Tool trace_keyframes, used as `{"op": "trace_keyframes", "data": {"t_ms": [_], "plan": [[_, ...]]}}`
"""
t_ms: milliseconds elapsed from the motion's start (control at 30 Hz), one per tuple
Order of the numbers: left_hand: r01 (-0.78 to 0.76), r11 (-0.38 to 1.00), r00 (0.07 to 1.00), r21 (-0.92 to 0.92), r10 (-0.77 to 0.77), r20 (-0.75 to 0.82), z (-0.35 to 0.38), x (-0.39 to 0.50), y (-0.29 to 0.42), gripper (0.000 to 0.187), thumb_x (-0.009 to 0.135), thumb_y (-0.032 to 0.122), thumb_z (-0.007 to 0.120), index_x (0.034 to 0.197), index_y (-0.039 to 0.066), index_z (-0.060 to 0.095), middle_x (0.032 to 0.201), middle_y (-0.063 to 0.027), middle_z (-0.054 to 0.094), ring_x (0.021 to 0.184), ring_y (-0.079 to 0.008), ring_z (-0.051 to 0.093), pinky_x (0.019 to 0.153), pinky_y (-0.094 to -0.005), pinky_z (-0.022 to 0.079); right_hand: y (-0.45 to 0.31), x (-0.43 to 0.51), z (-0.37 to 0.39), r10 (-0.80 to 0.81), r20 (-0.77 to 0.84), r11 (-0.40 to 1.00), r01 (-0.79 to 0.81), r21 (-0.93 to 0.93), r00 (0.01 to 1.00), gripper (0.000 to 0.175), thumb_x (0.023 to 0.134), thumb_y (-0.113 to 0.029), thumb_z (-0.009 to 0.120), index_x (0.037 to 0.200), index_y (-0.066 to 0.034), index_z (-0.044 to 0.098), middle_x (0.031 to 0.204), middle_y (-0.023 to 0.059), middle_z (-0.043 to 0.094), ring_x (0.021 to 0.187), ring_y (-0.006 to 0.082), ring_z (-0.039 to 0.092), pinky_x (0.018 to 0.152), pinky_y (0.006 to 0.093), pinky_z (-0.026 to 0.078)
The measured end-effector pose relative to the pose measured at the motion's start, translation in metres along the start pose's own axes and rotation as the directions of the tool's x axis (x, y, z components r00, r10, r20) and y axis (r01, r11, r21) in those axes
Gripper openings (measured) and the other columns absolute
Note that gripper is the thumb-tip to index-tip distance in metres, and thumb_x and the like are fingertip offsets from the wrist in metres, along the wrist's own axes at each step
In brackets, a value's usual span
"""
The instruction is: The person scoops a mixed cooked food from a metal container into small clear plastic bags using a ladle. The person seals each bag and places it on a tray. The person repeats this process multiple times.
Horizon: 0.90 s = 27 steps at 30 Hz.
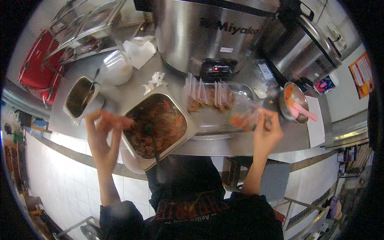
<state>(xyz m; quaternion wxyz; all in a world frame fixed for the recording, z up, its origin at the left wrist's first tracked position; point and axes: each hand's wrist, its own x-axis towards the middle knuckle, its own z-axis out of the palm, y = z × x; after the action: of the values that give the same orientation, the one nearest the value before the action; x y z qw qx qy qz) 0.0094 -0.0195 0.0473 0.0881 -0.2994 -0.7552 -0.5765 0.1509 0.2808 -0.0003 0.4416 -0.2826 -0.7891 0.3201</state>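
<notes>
My right hand (268, 132) pinches a small clear plastic bag (247, 120) with orange-red food at its bottom, over the right part of a shallow metal tray (210, 123). Toward that tray's back, several filled plastic bags (210, 96) stand in a row. My left hand (105, 132), blurred, hovers at the left rim of a deep steel food pan (186, 135). Its thumb and fingers are apart, and I see nothing between them. Dark reddish-brown cooked food (159, 123) fills the pan, and a dark utensil handle (157, 162) sticks out over the near edge.
A steel bowl (285, 103) with a pink spoon (300, 111) stands at right, by a white sheet (316, 126). Left are a smaller steel pan (78, 99) and a white rounded container (117, 67). Large Miyako rice cookers (186, 39) stand behind, and crumpled tissue (156, 81) lies nearby.
</notes>
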Motion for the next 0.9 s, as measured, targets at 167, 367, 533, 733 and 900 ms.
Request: {"op": "trace_keyframes", "data": {"t_ms": [167, 367, 533, 733, 900], "plan": [[-0.065, 0.895, 0.997, 0.442, 0.076, -0.006, -0.033, 0.063, -0.043, 0.009, 0.087, 0.001, 0.052, 0.096, -0.002, 0.051, 0.088, -0.014, 0.063, 0.082, -0.0237, 0.064, 0.071, -0.0324, 0.051, 0.044, 0.016, 0.055, -0.01, 0.203, 0.952, 0.072, -0.298, 0.979, 0.014, 0.09, -0.016, 0.052, 0.1, -0.0063, 0.053, 0.081, 0.0165, 0.063, 0.067, 0.0389, 0.062, 0.059, 0.0447, 0.048], [-0.279, 0.622, 0.958, 0.731, 0.133, 0.253, -0.045, 0.178, -0.157, 0.02, 0.081, 0.004, 0.052, 0.098, 0.004, 0.062, 0.095, -0.0177, 0.063, 0.088, -0.0335, 0.061, 0.081, -0.04, 0.048, 0.05, 0.002, 0.073, -0.028, 0.462, 0.989, 0.091, -0.115, 0.886, 0.021, 0.091, -0.02, 0.051, 0.108, -0.0072, 0.05, 0.097, 0.0199, 0.061, 0.085, 0.0389, 0.061, 0.068, 0.0424, 0.048], [-0.286, 0.533, 0.918, 0.796, -0.087, 0.388, -0.041, 0.201, -0.214, 0.015, 0.076, 0.009, 0.055, 0.085, 0.006, 0.067, 0.087, -0.019, 0.063, 0.083, -0.0358, 0.06, 0.078, -0.0432, 0.048, 0.04, -0.001, 0.039, 0.016, 0.456, 0.999, -0.03, 0.022, 0.89, 0.028, 0.09, -0.018, 0.053, 0.114, -0.0042, 0.05, 0.113, 0.0154, 0.057, 0.108, 0.0288, 0.055, 0.087, 0.0374, 0.046], [-0.302, 0.426, 0.863, 0.853, -0.257, 0.434, -0.04, 0.209, -0.224, 0.015, 0.074, 0.02, 0.062, 0.078, 0.007, 0.069, 0.083, -0.0167, 0.064, 0.081, -0.0339, 0.061, 0.072, -0.0435, 0.049, 0.035, -0.01, -0.006, 0.17, 0.475, 0.962, -0.25, 0.11, 0.863, 0.023, 0.09, -0.013, 0.052, 0.111, -0.0029, 0.053, 0.113, 0.0115, 0.058, 0.107, 0.0223, 0.055, 0.092, 0.0348, 0.043], [-0.501, 0.485, 0.791, 0.717, -0.08, 0.606, -0.05, 0.218, -0.217, 0.012, 0.069, 0.014, 0.064, 0.073, 0.004, 0.069, 0.075, -0.0191, 0.063, 0.071, -0.0346, 0.062, 0.065, -0.041, 0.049, 0.04, -0.01, -0.019, 0.1, 0.431, 0.979, -0.166, 0.12, 0.897, 0.014, 0.092, -0.01, 0.051, 0.101, -0.0007, 0.056, 0.108, 0.0098, 0.059, 0.099, 0.0142, 0.055, 0.082, 0.0245, 0.044]]}}
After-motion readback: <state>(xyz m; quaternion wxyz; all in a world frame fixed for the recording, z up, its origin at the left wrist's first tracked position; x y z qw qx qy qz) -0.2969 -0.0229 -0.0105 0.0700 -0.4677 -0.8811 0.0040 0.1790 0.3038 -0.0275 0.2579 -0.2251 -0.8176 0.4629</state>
